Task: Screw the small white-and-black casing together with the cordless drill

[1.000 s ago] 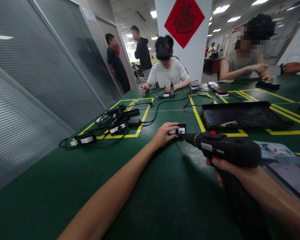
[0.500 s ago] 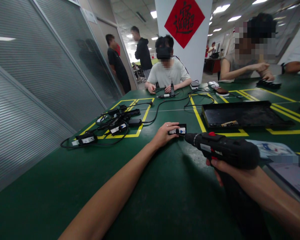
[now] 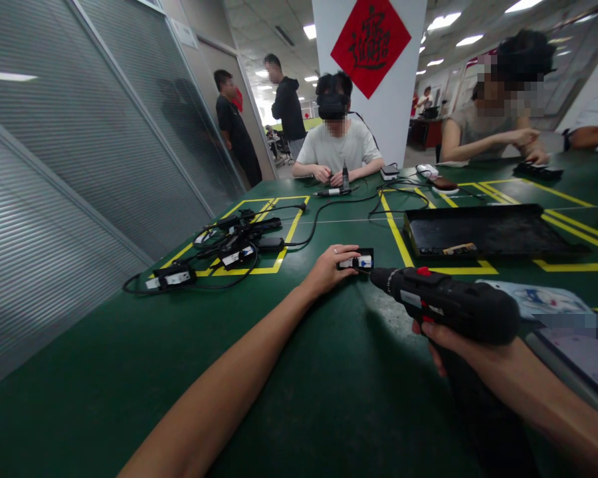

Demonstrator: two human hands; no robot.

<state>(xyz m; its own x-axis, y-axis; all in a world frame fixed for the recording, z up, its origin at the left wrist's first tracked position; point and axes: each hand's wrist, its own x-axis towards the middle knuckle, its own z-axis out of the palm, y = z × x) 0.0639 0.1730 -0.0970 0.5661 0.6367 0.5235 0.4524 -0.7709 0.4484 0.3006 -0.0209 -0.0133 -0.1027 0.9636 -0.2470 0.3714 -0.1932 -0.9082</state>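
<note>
My right hand is wrapped round the grip of a black cordless drill with red details. The drill points left, and its thin bit meets the near side of a small black case. White and blue parts show inside that case. Fingers of my left hand grip the case's left end and hold it on the green table. Exactly where the bit's tip touches is too small to make out.
Black cased devices with cables lie tangled at the left. A black tray holding a small part is at the right. Behind my right hand lie a blue patterned item and a phone-like slab. A person sits opposite.
The whole view has shifted slightly. Both my hands, the drill and the case keep the same arrangement. The person opposite has brought one hand closer to the other.
</note>
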